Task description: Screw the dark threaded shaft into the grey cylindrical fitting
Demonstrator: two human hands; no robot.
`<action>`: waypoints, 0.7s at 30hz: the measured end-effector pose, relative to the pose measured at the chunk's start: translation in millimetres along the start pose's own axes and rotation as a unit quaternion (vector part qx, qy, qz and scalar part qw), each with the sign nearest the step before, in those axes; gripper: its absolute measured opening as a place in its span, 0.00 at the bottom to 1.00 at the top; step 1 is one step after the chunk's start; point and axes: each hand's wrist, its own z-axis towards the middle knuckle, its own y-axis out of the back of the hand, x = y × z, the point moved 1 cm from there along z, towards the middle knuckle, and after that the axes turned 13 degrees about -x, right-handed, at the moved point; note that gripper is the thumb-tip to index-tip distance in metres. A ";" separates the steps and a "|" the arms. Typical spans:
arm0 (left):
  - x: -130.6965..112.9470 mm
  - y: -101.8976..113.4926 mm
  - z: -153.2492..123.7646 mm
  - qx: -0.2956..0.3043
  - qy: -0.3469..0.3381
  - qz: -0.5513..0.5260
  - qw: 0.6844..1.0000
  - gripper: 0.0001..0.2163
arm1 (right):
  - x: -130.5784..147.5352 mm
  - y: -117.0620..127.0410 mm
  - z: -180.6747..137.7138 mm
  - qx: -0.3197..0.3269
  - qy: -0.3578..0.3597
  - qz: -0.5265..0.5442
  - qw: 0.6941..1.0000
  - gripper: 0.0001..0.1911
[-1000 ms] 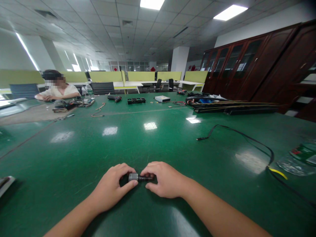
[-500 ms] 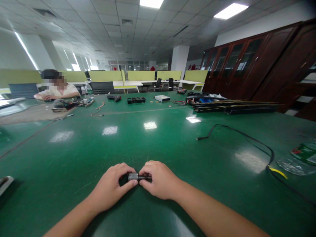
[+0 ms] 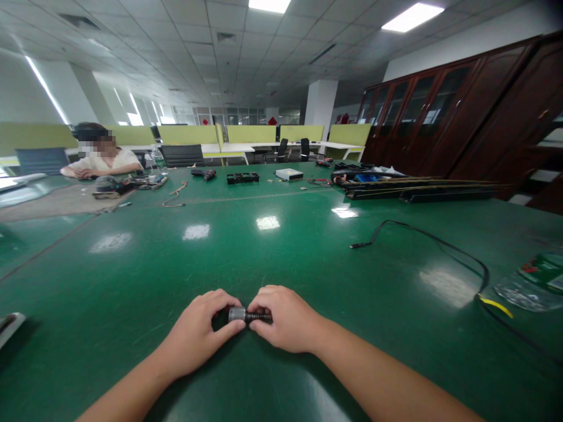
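Since the first frame my right hand (image 3: 288, 322) has shifted inward, its thumb closing toward the finger. The metal part (image 3: 238, 315) sits low over the bench (image 3: 211, 252), left of the black cable (image 3: 487, 275) and nearer me. My left hand (image 3: 202, 328) has its grip around the grey body; my right grip pinches the dark shaft (image 3: 260, 317). I'd brace the body and keep both ends aligned. A bottle (image 3: 534, 281) is right of the cable.
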 end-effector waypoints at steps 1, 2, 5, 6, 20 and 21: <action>-0.3 0.1 0.1 0.001 -0.002 -0.002 1.000 0.09 | -0.2 -0.1 0.0 0.000 0.000 0.000 1.000 0.07; -0.3 0.1 0.2 0.003 -0.003 -0.003 1.000 0.09 | -0.3 -0.2 -0.1 -0.001 0.000 0.001 1.000 0.06; 0.4 0.2 0.4 0.003 -0.008 -0.005 1.000 0.09 | -0.6 0.0 -0.1 0.000 -0.001 0.004 1.000 0.06; 0.7 0.1 0.4 0.002 -0.009 -0.006 1.000 0.09 | -0.7 0.3 -0.1 -0.001 -0.001 0.005 1.000 0.06; -1.2 1.0 0.0 -0.001 -0.007 -0.007 1.000 0.09 | -3.5 7.9 -1.2 0.007 -0.003 -0.009 1.000 0.05; -1.3 1.1 0.0 -0.002 -0.007 -0.006 1.000 0.09 | -3.9 8.5 -1.3 0.009 -0.005 -0.009 1.000 0.05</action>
